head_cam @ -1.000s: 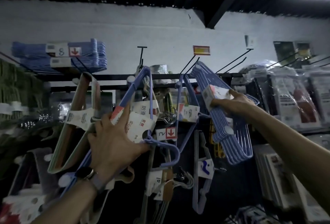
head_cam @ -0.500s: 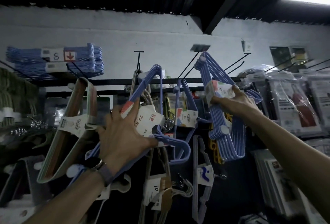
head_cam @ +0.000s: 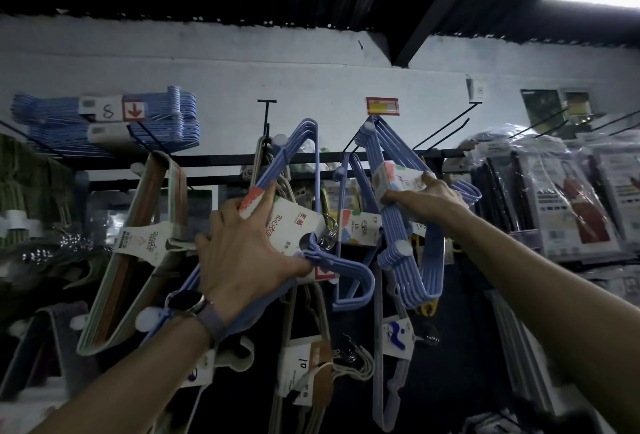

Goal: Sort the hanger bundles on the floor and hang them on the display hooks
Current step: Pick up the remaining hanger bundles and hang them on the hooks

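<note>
1. Notably dim below the rail [head_cam: 214,160]; goods low on the rack blur into shadow and cannot be named.
2. Left hand [head_cam: 242,246] is clamped round a blue hanger bundle [head_cam: 280,162], fingers over its white paper label [head_cam: 294,226], thumb curled at the neck by the hooks. Most of the print is covered by the fingers. The bundle's lower arm passes behind the wrist and the watch [head_cam: 185,300].
3. Right hand [head_cam: 422,198] grips a second blue bundle [head_cam: 412,281] at its label [head_cam: 394,177], fingers wrapped round the strands. The bundle is raised in front of the rack, tilted, top corner just beside a black display hook [head_cam: 353,143] under a red-and-yellow price tag [head_cam: 382,106]. Cannot tell whether it is on the hook or only near it.
4. Both forearms are cut off by the lower frame edge.
5. Wire shelf [head_cam: 45,146], upper left: holds two flat stacks of blue hangers [head_cam: 162,111], one with a tag marked "8" [head_cam: 104,109].
6. Rail, left part: a beige-and-brown hanger bundle [head_cam: 138,243] hangs tilted, just beside the left hand.
7. Between the two hands more labelled bundles hang, overlapping; they cannot be counted.
8. Right side: bagged packages [head_cam: 571,205] hang on hooks, print unreadable.
</note>
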